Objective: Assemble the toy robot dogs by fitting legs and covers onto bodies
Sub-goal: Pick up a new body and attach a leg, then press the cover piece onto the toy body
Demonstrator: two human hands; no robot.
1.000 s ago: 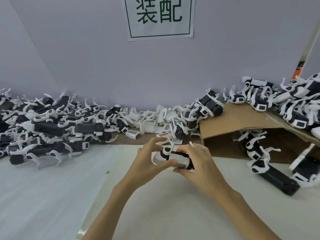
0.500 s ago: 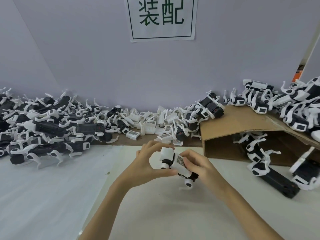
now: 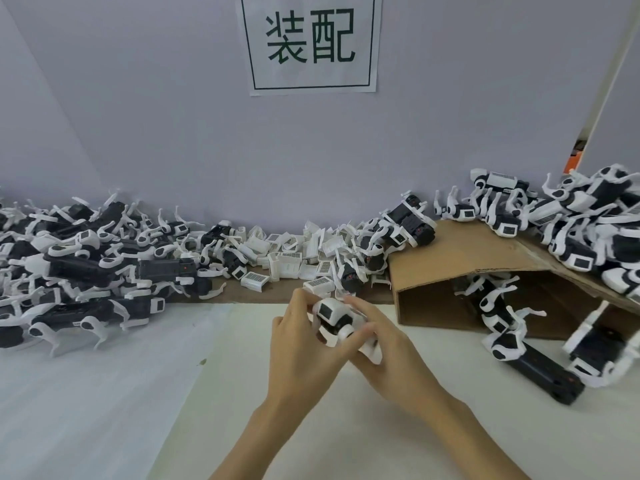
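A small black-and-white toy dog (image 3: 334, 322) sits between the two hands above the near middle of the worktop, tilted, its white cover with a dark window facing up and away; a white leg (image 3: 372, 351) seems to hang from its near right end, though blur hides the joint. At the far left lies a heap of black bodies with white legs (image 3: 86, 268). Loose white covers (image 3: 294, 251) are piled at the far middle. Finished dogs (image 3: 571, 216) crowd the far right.
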